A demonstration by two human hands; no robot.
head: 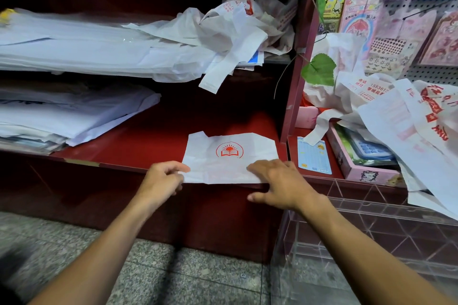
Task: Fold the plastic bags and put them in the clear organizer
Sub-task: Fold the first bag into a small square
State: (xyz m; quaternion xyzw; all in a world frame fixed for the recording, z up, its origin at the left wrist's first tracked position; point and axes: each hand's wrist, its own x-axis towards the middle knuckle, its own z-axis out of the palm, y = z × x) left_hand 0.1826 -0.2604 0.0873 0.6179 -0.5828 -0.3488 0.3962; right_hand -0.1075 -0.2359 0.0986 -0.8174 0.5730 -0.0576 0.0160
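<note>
A folded white plastic bag (230, 156) with a red sun-and-book logo lies flat at the front edge of the red shelf (153, 138). My left hand (163, 179) pinches its near left corner between thumb and fingers. My right hand (280, 182) lies on the bag's near right edge, fingers spread flat on top and thumb hanging below the shelf lip. The clear organizer (371, 238) stands low at the right, under my right forearm. Loose crumpled bags (238, 30) lie on the upper shelf, and more bags (406, 126) spill over at the right.
Stacks of flat white sheets (74, 49) fill the left of both shelves. A pink box (359, 156) and a blue card (313, 156) sit right of the divider post (297, 69). Sticker packs hang on a pegboard (401, 30). Green leaves (319, 69) dangle nearby. Grey stone floor lies below.
</note>
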